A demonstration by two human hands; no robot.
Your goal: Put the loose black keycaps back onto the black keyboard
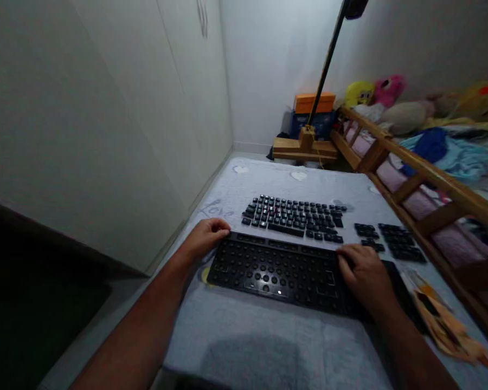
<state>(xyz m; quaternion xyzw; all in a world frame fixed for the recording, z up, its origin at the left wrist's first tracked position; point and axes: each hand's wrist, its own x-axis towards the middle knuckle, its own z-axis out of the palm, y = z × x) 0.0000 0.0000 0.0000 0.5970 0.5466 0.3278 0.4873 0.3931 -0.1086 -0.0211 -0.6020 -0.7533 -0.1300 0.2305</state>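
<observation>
A black keyboard base (276, 271) without keycaps lies on the cloth-covered table. My left hand (209, 234) pinches its far left corner between thumb and fingers. Toward the right end, my right hand (361, 265) grips the far edge, with the thumb at the near side and fingers curled over it. Just beyond the base, loose black keycaps (295, 214) are laid out in keyboard rows. Smaller groups of keycaps (400, 242) sit farther right. My right hand and forearm hide part of the base's right end.
A dark flat piece (404, 295) and an orange-brown item with tools (443, 319) lie at the right. A wooden bed rail (443, 181) runs along the table's right side. White cabinet doors (146, 108) stand left. A wooden stand (305, 146) holds a black pole behind the table.
</observation>
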